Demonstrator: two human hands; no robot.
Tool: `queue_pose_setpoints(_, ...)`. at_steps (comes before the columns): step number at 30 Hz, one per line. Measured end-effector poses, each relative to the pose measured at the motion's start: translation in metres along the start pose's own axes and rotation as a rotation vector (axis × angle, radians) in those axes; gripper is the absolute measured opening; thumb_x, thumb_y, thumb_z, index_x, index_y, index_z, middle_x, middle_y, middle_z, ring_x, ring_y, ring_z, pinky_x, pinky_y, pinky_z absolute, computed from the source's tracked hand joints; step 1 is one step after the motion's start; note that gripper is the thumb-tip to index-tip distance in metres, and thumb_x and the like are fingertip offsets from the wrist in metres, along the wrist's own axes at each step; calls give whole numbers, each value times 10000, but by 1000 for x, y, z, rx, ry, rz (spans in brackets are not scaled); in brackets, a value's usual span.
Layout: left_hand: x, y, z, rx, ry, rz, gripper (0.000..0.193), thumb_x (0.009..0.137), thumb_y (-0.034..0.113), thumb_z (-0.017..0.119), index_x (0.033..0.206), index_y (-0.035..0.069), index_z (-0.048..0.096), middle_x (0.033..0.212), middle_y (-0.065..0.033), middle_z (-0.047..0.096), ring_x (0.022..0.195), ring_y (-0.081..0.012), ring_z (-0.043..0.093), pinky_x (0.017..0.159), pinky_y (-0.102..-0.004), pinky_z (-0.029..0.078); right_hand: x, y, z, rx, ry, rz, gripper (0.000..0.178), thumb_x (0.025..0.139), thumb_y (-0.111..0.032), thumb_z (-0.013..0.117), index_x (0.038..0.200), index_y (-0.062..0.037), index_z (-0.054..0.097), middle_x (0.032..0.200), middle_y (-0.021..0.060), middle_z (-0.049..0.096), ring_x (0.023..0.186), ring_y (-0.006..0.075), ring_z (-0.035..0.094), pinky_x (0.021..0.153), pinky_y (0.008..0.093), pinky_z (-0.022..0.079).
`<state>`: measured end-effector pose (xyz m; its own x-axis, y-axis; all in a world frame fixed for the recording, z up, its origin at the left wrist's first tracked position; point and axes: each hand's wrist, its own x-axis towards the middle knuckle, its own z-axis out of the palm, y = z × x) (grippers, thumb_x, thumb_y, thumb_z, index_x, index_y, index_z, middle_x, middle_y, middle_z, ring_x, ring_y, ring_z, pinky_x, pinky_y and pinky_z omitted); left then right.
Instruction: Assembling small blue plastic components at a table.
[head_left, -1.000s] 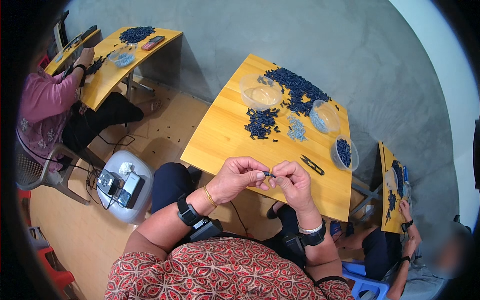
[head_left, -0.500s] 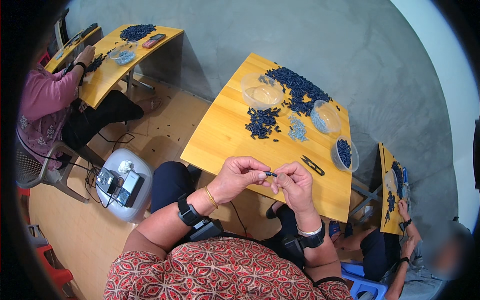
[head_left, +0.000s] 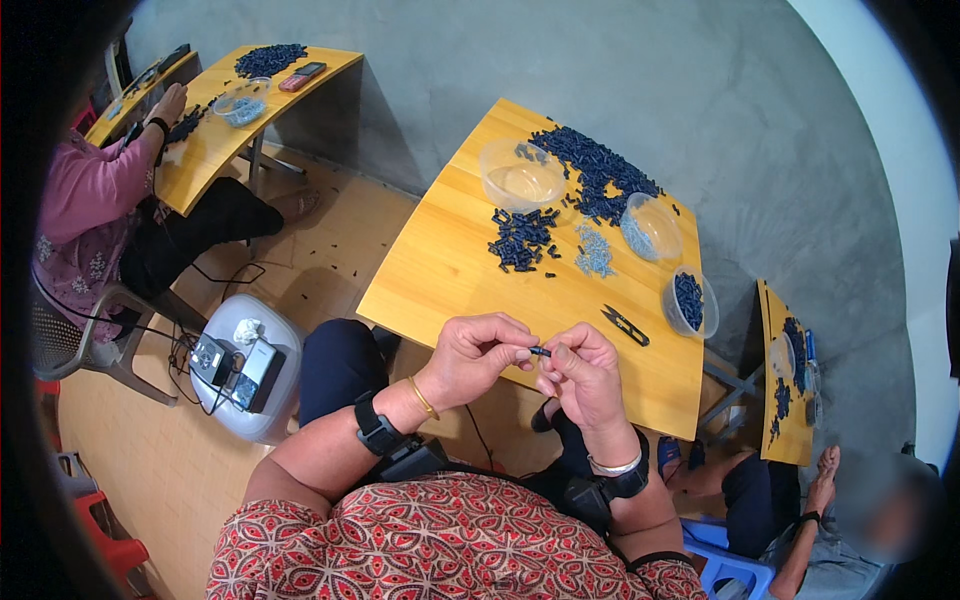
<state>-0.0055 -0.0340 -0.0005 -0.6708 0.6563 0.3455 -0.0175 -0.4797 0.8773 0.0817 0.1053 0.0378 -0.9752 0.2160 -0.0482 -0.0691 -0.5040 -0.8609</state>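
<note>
Nearest, the person's patterned top fills the lower edge, and both forearms rise from it, each with a dark band at the wrist. The left hand [head_left: 478,352] and right hand [head_left: 585,372] meet just over the near edge of the yellow table [head_left: 440,270]. Between their fingertips sits a small dark part [head_left: 540,351]: the left thumb and forefinger pinch one end, and the right fingers close on the other, so both hands are gripping the same piece. It is too small to tell its shape beyond short and dark.

Just beyond the right hand, a pair of black snips [head_left: 625,325] lies flat on the table. Further in, a loose heap of dark parts [head_left: 522,238] sits near the table's middle, with a scatter of pale grey bits [head_left: 594,251] just beside it. Past these stand clear bowls: a large one [head_left: 520,176] at the left, a second [head_left: 649,226] holding pale bits, and a small tub [head_left: 689,300] of dark pieces at the right edge. At the far end lies the biggest dark pile [head_left: 598,170], touching the large bowl's rim.

On the floor at the left stands a white stool [head_left: 250,400] carrying small devices with cables. Farther off, a person in pink [head_left: 85,215] sits at another yellow table [head_left: 215,135]. At the right, a third worker [head_left: 800,510] sits by a narrow table [head_left: 785,380].
</note>
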Motion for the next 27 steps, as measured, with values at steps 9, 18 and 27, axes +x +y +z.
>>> queue_pose_setpoints(9,0,8,-2,-148,-20,-183,85,808,-7,567,877,-39,607,765,-89,609,684,-161,613,626,-265,519,5,6,-8,-267,-168,-212,80,836,-47,560,792,5,518,657,63,537,520,104,488,480,221,399)
queue_pose_setpoints(18,-2,1,1,-86,-2,-100,83,807,-23,561,880,-33,600,813,-100,610,701,-162,612,645,-264,516,0,11,-2,-103,-41,-152,75,828,-55,571,795,-4,526,677,74,557,529,113,501,476,221,405)
queue_pose_setpoints(27,1,-8,-1,-181,-5,-194,77,813,-18,554,873,-36,598,801,-100,609,678,-138,586,633,-268,515,10,25,-7,-326,-100,-376,98,844,-82,557,793,-5,523,733,84,576,560,128,515,514,228,428)
